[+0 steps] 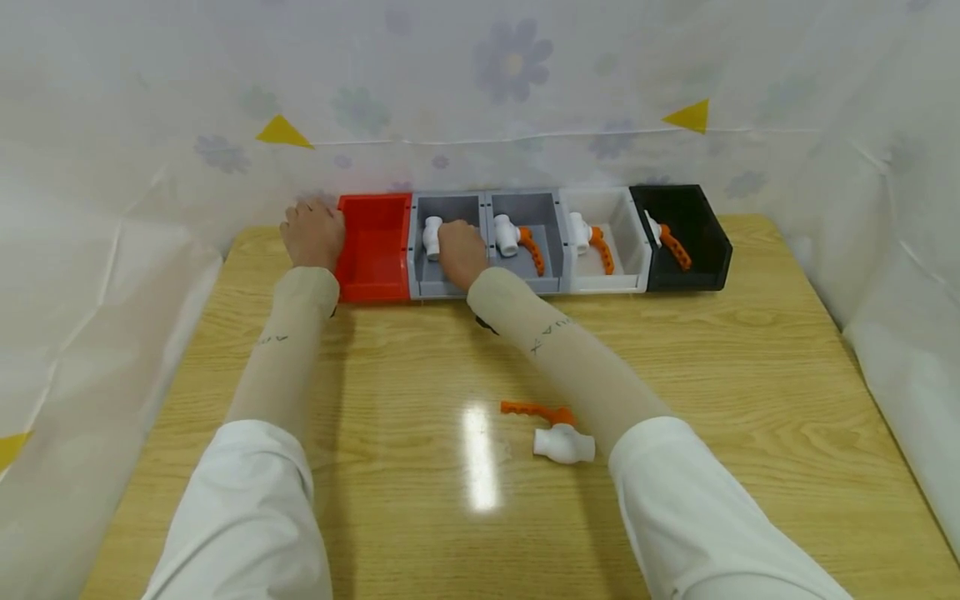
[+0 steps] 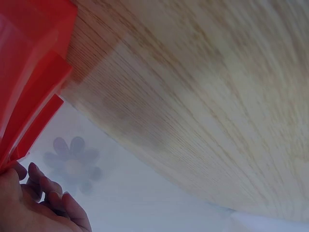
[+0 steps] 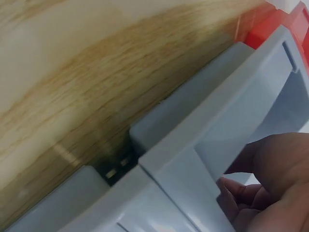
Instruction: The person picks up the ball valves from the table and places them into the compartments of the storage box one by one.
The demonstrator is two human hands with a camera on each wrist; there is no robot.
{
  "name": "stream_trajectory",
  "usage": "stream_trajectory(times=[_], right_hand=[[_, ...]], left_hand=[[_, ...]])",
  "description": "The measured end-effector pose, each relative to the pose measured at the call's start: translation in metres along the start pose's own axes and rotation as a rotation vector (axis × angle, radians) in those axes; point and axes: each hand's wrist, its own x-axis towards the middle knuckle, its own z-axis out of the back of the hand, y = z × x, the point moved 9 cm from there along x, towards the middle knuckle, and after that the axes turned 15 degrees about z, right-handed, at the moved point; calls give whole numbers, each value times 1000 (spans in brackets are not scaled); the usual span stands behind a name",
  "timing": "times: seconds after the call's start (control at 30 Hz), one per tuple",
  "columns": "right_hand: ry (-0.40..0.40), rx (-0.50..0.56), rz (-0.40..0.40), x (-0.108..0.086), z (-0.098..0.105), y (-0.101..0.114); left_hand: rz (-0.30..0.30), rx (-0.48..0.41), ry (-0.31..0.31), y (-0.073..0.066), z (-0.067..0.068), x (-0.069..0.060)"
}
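Observation:
In the head view my right hand (image 1: 462,252) reaches into the left grey bin (image 1: 452,207), beside the white body of a ball valve (image 1: 432,237). The right wrist view shows those fingers (image 3: 244,193) curled; the hand covers where the valve's handle lies, and it appears to grip the valve there. My left hand (image 1: 313,237) is at the left side of the red bin (image 1: 375,250). Its thumb touches the bin's edge in the left wrist view, while the other fingers (image 2: 72,208) are loosely bent outside it.
Ball valves with orange handles lie in the second grey bin (image 1: 523,204), the white bin (image 1: 626,250) and the black bin (image 1: 708,250). Another valve (image 1: 562,443) lies on the wooden table (image 1: 420,375), near my right forearm. A flowered sheet (image 1: 450,92) hangs behind.

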Motion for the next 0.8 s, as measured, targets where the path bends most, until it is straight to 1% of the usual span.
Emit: stream_trajectory(times=[0.13,0.2,0.37,0.43,0.6,0.8], right_hand=[[24,-38,-8,-1,-2,1],[41,-82,-3,-2,-3,3],[30,-178,29,-1,-7,7],[21,-184,37,-1,-10,7],[36,-190,36,-2,-13,10],[95,-203,22,1,-18,11]], left_hand=[[3,-10,2,1,0,0],[1,-13,-1,1,0,0],[-4,-11,-13,0,2,-1],[-6,-10,-18,0,4,-1],[-8,1,-22,2,6,-1],[-2,11,-30,4,7,-3]])
